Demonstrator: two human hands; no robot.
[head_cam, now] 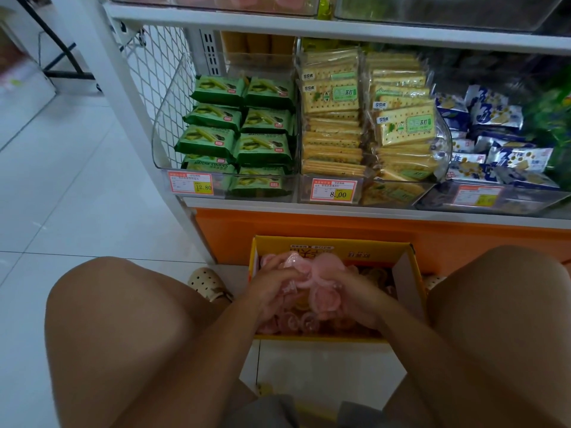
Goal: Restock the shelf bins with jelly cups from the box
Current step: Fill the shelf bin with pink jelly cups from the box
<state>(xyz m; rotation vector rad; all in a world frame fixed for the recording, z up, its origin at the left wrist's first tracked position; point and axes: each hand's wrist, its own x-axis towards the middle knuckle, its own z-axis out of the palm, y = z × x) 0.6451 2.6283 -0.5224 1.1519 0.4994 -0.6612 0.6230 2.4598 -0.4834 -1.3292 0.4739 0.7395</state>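
Spilling is judged the main risk: a loose clump of pink jelly cups (321, 273) is gathered between two hands with nothing under it but the rest of the stock. If it is lifted too fast or the hands drift apart, cups from the edge of the clump could be dropped. Those falling straight down would be caught by the yellow box (332, 247). Any cup lost on the way up could roll over the white tiled floor (77, 180) or under the orange base of the shelf. The thin cups could also be crushed or their lids burst if they are squeezed too hard. A knock against the white shelf edge (340, 29) is possible, since the lift must be made past it to reach the clear bin (216, 4) at the far top, where pinkish goods can be made out. The left hand (272, 291) and the right hand (358, 301) are held together low over the box, between the bent knees, palms turned inward. The fingers (279, 271) of both are curled round the clump, which is gripped from the left and from the right. More cups are left lying in the box, which stands on the floor just near of the shelf base.
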